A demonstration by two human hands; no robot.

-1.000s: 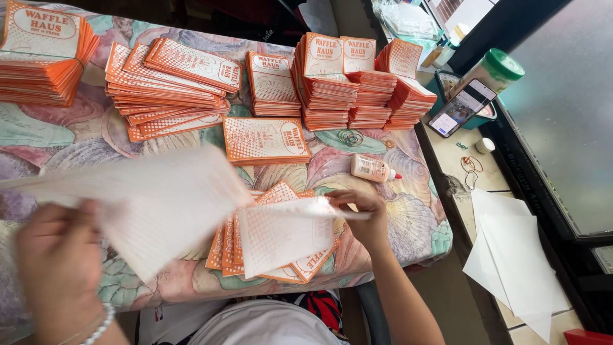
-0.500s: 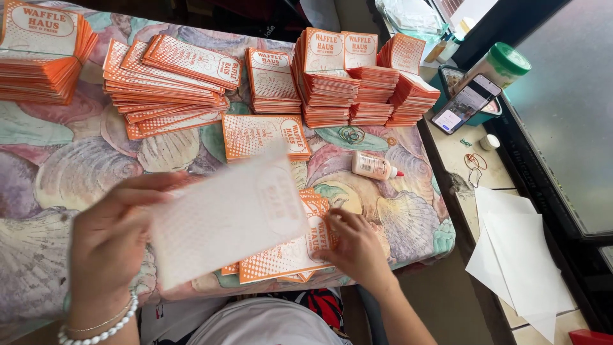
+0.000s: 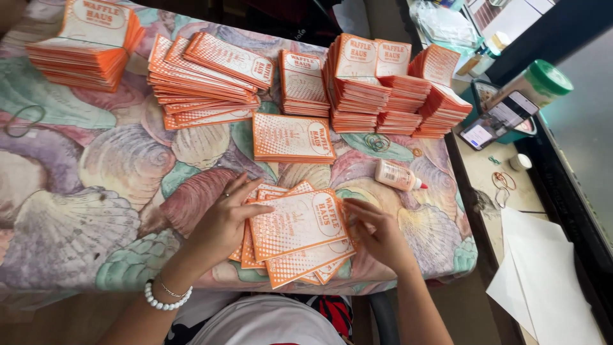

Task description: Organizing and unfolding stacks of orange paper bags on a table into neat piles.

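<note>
A counter (image 3: pixel 83 211) draped in a pastel cloth printed with large seashells fills most of the view; along its right edge runs a narrow tan ledge (image 3: pixel 476 172) beside a dark window frame.

Across the far side of the counter stand several stacks of orange-and-white printed paper sleeves (image 3: pixel 204 76), some squared, some fanned. One low pile of the same sleeves (image 3: pixel 290 137) lies alone in the middle. A small white glue bottle with a red tip (image 3: pixel 397 176) lies on its side just right of that pile, well apart from the hands. A green rubber band (image 3: pixel 24 120) lies near the left edge. On the ledge sit a phone with a lit screen (image 3: pixel 495 121), a green-lidded jar (image 3: pixel 536 80) and loose white paper sheets (image 3: pixel 549 281).

Near the front edge lies a fanned heap of orange-and-white paper sleeves (image 3: pixel 300 246). The left hand (image 3: pixel 223 223), with a pearl bracelet at the wrist, rests flat on the heap's left side, fingers spread. The right hand (image 3: pixel 380 233) pinches the right edge of the top sleeve in a narrow grip.
</note>
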